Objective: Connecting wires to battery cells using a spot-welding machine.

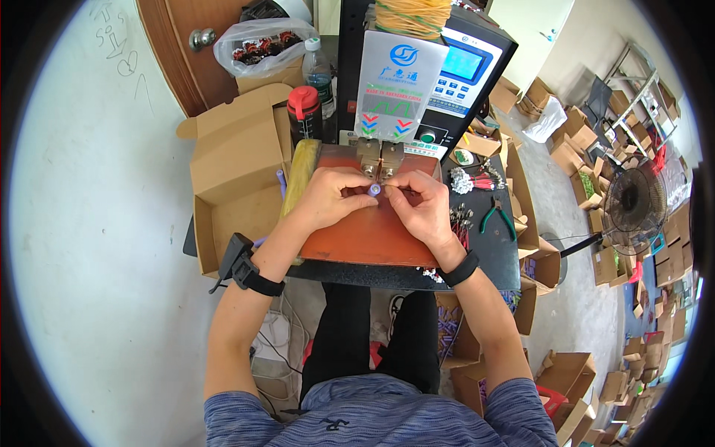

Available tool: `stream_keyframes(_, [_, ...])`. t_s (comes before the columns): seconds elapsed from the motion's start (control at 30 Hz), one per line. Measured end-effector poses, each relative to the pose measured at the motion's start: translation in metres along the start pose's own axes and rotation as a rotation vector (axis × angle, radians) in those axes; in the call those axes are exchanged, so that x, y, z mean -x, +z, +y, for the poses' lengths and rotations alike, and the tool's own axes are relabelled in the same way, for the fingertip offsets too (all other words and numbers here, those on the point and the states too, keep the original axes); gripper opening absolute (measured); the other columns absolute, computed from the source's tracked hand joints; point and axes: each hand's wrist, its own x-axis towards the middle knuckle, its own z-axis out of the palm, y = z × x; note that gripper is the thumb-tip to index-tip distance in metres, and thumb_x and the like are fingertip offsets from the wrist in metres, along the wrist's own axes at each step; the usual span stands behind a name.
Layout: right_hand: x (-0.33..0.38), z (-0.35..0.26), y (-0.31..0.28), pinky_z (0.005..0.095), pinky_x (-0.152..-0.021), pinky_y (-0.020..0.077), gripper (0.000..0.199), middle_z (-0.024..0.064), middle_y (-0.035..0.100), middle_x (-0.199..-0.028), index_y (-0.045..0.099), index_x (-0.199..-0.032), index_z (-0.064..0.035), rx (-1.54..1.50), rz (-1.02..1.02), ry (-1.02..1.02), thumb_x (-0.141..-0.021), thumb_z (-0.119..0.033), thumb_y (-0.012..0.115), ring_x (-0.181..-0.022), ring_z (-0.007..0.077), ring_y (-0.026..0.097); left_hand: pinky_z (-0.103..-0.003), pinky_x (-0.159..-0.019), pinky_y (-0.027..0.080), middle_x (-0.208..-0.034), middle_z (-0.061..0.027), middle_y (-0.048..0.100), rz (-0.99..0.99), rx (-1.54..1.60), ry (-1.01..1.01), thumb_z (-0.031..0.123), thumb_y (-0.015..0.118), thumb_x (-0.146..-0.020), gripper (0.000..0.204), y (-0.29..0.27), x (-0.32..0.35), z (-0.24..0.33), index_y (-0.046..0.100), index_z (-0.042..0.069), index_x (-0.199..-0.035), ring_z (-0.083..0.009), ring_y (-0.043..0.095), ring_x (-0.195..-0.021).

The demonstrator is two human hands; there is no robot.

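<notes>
A purple cylindrical battery cell [374, 191] points end-up just below the two metal electrodes [380, 158] of a spot welder [406, 82]. My left hand [333, 197] pinches the cell from its left side between thumb and fingertips. Close by on the right, my right hand [419, 207] is closed in a pinch beside the cell's end, right at the electrodes. Whatever sits between its fingertips is too small to make out. Both hands are over an orange-brown work board [350, 240].
An open cardboard box [237, 179] stands left, with a red-lidded bottle [304, 112] and a clear water bottle [317, 71] behind. Red leads with white ends [477, 179] and green-handled pliers [497, 220] lie right. A fan [633, 197] and many boxes stand beyond.
</notes>
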Motion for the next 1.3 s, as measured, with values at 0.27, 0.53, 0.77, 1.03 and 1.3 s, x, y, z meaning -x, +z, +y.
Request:
stream_keyframes(0.27, [-0.0013, -0.0006, 0.0016, 0.0303, -0.058, 0.0491, 0.008, 0.0092, 0.065, -0.075, 0.069, -0.084, -0.0040, 0.060, 0.006, -0.041, -0.077, -0.004, 0.069, -0.064, 0.0212, 0.062, -0.025, -0.056, 0.042, -0.072, -0.0023, 0.063, -0.009, -0.014, -0.025, 0.012, 0.076, -0.077, 0.021, -0.0012, -0.0007, 0.0016, 0.070, 0.004, -0.096, -0.0084, 0.052, -0.061])
stream_keyframes(0.53, [-0.0032, -0.0040, 0.0030, 0.0359, -0.063, 0.0481, 0.006, 0.0088, 0.067, -0.075, 0.068, -0.081, -0.0034, 0.091, 0.019, -0.095, -0.075, -0.003, 0.069, -0.067, 0.0265, 0.061, -0.027, -0.057, 0.045, -0.073, -0.0067, 0.064, -0.014, -0.034, -0.051, 0.013, 0.075, -0.076, 0.020, -0.0009, -0.0021, 0.0027, 0.070, 0.003, -0.093, -0.0137, 0.057, -0.061])
stream_keyframes(0.77, [-0.0034, -0.0022, 0.0036, 0.0366, -0.064, 0.0485, 0.006, 0.0088, 0.066, -0.075, 0.068, -0.080, -0.0034, 0.110, 0.029, -0.087, -0.075, -0.005, 0.069, -0.068, 0.0271, 0.061, -0.025, -0.054, 0.040, -0.068, -0.0007, 0.060, -0.004, -0.029, -0.027, 0.014, 0.075, -0.078, 0.019, 0.0009, -0.0028, -0.0010, 0.071, 0.004, -0.095, -0.0073, 0.049, -0.059])
stream_keyframes(1.03, [-0.0016, -0.0033, 0.0026, 0.0370, -0.064, 0.0485, 0.005, 0.0090, 0.065, -0.074, 0.068, -0.080, -0.0040, 0.145, 0.008, -0.071, -0.075, -0.006, 0.069, -0.067, 0.0274, 0.061, -0.025, -0.054, 0.040, -0.068, -0.0004, 0.059, -0.005, -0.025, -0.038, 0.014, 0.075, -0.079, 0.019, 0.0010, -0.0018, -0.0014, 0.070, 0.004, -0.094, -0.0069, 0.048, -0.058])
stream_keyframes(1.3, [-0.0032, -0.0024, 0.0024, 0.0372, -0.064, 0.0483, 0.004, 0.0089, 0.065, -0.073, 0.068, -0.079, -0.0044, 0.148, 0.022, -0.093, -0.076, -0.006, 0.069, -0.068, 0.0276, 0.061, -0.024, -0.054, 0.040, -0.070, -0.0004, 0.060, -0.015, -0.021, -0.059, 0.014, 0.075, -0.079, 0.020, 0.0007, -0.0012, 0.0004, 0.071, 0.004, -0.096, -0.0069, 0.049, -0.060])
